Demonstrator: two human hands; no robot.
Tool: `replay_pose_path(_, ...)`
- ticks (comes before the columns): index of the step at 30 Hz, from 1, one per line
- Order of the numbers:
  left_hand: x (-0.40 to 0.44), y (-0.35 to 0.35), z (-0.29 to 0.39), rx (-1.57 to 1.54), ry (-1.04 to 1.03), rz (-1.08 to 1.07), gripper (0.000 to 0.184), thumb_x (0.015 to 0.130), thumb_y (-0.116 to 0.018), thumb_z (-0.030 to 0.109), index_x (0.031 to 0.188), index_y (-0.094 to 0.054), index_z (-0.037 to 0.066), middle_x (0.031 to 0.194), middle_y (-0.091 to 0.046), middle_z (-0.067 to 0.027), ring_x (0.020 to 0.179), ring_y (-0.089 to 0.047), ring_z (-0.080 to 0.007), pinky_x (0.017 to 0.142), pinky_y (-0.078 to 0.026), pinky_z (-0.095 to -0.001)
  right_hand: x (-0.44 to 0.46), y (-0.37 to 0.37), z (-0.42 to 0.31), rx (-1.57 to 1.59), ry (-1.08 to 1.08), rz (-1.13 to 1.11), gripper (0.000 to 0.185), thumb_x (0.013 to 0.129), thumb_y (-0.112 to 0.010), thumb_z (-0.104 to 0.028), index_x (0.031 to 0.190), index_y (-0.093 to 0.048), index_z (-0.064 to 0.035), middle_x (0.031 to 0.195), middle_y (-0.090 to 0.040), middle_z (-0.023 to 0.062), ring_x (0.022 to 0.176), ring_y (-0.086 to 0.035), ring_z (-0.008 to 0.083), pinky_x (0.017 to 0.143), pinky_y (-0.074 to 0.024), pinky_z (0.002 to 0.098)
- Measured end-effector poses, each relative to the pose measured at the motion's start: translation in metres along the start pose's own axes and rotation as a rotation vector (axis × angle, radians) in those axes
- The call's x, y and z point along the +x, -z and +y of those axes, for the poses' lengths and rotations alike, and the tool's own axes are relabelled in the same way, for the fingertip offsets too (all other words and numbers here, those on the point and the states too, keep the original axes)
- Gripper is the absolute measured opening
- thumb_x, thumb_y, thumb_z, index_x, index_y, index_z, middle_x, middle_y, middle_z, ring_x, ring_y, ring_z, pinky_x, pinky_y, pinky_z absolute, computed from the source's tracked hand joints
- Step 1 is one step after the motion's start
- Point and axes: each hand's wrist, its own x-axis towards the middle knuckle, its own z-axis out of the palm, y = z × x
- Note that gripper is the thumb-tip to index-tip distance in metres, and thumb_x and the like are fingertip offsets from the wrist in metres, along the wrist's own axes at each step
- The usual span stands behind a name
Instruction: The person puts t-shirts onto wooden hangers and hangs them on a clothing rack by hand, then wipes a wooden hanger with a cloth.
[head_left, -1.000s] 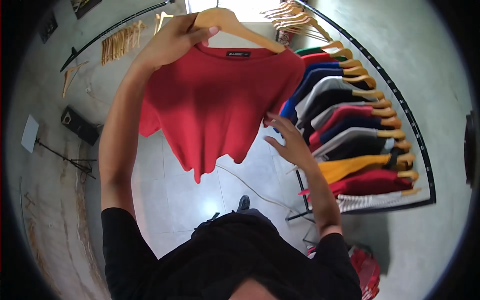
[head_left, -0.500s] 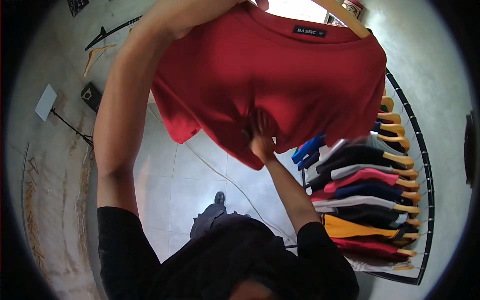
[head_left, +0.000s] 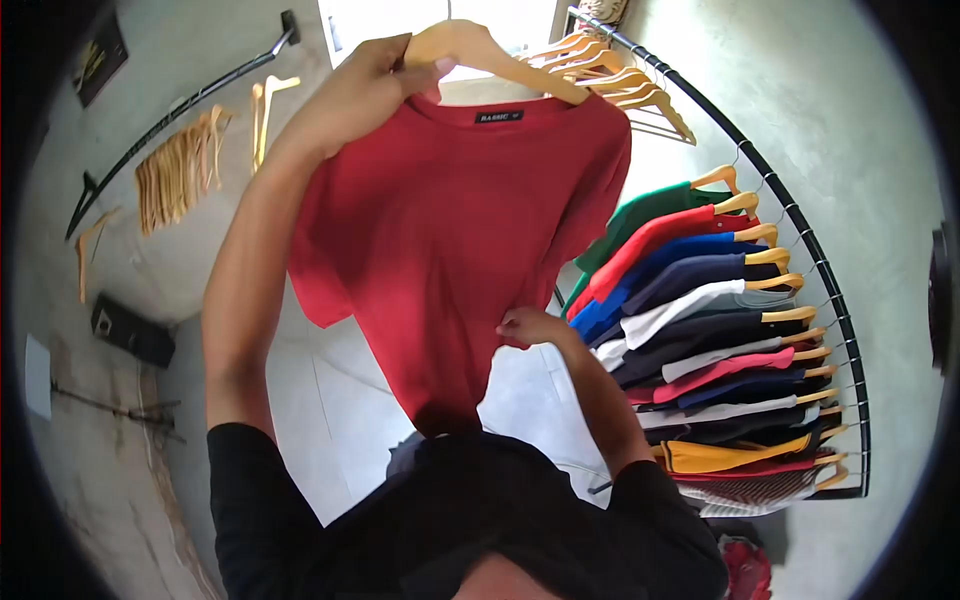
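Note:
A red T-shirt [head_left: 450, 220] with a black neck label hangs on a wooden hanger [head_left: 465, 45] in front of me. My left hand [head_left: 375, 95] is closed around the left end of that hanger, at the shirt's shoulder. Lower down, my right hand [head_left: 538, 327] is at the shirt's right side edge, its fingers closed on the fabric. The lower part of the shirt narrows in folds toward my chest.
At right, a black clothes rail [head_left: 800, 225] carries several garments on wooden hangers, with bare hangers [head_left: 640, 95] at its far end. Another rail [head_left: 165, 130] on the left wall holds wooden hangers [head_left: 180, 175]. A black speaker [head_left: 133, 330] sits at lower left.
My view has tilted up, bringing more of both rails into sight. The shirt now hangs longer and less bunched, and my right hand has moved from its middle front to its right edge.

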Motion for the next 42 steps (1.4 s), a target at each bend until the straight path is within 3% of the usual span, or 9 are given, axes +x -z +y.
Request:
replay_pose_path(4,0.033,0.022,-0.052,-0.063,-0.076,0.003,0.032,0.094,-0.062,0.034,0.096,-0.064,0.002,0.082,-0.061,-0.0003,0.079,-0.054,-0.0099,0.079,-0.041,-0.0265,-0.005,0.096,-0.038,-0.142,-0.322,0.579,0.038,0.085,-0.070,-0.039,0.101,-0.068,-0.0044,0.100,-0.068,0.0158,0.098,-0.064,0.0304,0.082,-0.0499,0.0382)
replay_pose_path(6,0.043,0.039,-0.061,-0.095,-0.085,-0.007,0.032,0.094,-0.062,0.036,0.094,-0.064,0.004,0.080,-0.061,0.0003,0.079,-0.054,-0.0092,0.078,-0.041,-0.0254,0.002,0.120,-0.050,0.255,-0.047,1.149,0.041,0.079,-0.079,-0.031,0.102,-0.063,-0.0013,0.100,-0.066,0.0170,0.095,-0.063,0.0298,0.082,-0.0493,0.0368)
replay_pose_path(10,0.068,0.063,-0.088,-0.100,-0.114,-0.037,0.033,0.093,-0.062,0.037,0.091,-0.064,0.004,0.078,-0.061,0.0003,0.078,-0.054,-0.0079,0.078,-0.040,-0.0247,0.037,0.148,-0.045,0.001,-0.012,1.500,0.094,0.072,-0.087,-0.027,0.139,-0.028,0.0019,0.136,-0.040,0.0193,0.123,-0.046,0.0328,0.097,-0.0434,0.0396)
replay_pose_path(16,0.097,0.067,-0.130,-0.087,-0.077,-0.059,0.033,0.094,-0.062,0.036,0.091,-0.065,0.003,0.077,-0.061,-0.0007,0.078,-0.056,-0.0092,0.077,-0.042,-0.0253,0.064,0.213,-0.068,0.284,0.110,1.407,0.071,0.082,-0.077,-0.024,0.138,-0.039,-0.0014,0.138,-0.048,0.0201,0.129,-0.047,0.0286,0.100,-0.0417,0.0441)
replay_pose_path(18,0.107,0.060,-0.151,-0.115,-0.059,-0.100,0.037,0.092,-0.064,0.038,0.090,-0.064,0.001,0.078,-0.064,-0.0031,0.076,-0.058,-0.0104,0.074,-0.044,-0.0256,0.078,0.228,-0.046,0.284,0.073,1.295,0.037,0.090,-0.069,-0.020,0.118,-0.058,0.0010,0.103,-0.070,0.0124,0.091,-0.067,0.0184,0.087,-0.0500,0.0348)
replay_pose_path(22,0.128,0.044,-0.181,-0.136,0.074,-0.191,0.037,0.093,-0.063,0.038,0.093,-0.063,0.001,0.078,-0.063,-0.0026,0.074,-0.057,-0.0094,0.071,-0.044,-0.0248,0.100,0.231,-0.027,0.496,0.058,1.302,0.026,0.092,-0.065,-0.013,0.113,-0.061,-0.0003,0.101,-0.067,0.0094,0.090,-0.064,0.0157,0.079,-0.0512,0.0293)
replay_pose_path(31,0.168,-0.085,-0.193,-0.191,0.016,-0.714,0.032,0.098,-0.057,0.020,0.126,-0.053,0.005,0.097,-0.062,-0.0066,0.090,-0.055,-0.0123,0.082,-0.045,-0.0287,0.084,0.233,-0.001,0.354,-0.113,1.441,0.031,0.090,-0.059,-0.005,0.121,-0.056,-0.0045,0.123,-0.059,0.0102,0.112,-0.058,0.0234,0.084,-0.0505,0.0337)
replay_pose_path(38,0.235,-0.246,-0.197,-0.735,0.163,-0.993,0.036,0.103,-0.046,0.018,0.137,-0.046,0.004,0.106,-0.059,-0.0013,0.098,-0.052,-0.0096,0.089,-0.042,-0.0243,0.033,0.259,-0.014,0.590,-0.376,1.395,0.023,0.090,-0.068,-0.023,0.083,-0.062,-0.0011,0.072,-0.062,0.0043,0.060,-0.053,0.0117,0.057,-0.0430,0.0261)
replay_pose_path(42,0.259,-0.310,-0.158,-0.919,0.237,-1.069,0.044,0.102,-0.046,0.014,0.145,-0.039,0.006,0.112,-0.059,-0.0018,0.107,-0.052,-0.0086,0.095,-0.041,-0.0241,0.026,0.247,-0.018,0.768,-0.234,1.261,0.028,0.093,-0.064,-0.015,0.113,-0.052,0.0017,0.080,-0.066,0.0077,0.064,-0.058,0.0108,0.062,-0.0473,0.0260)
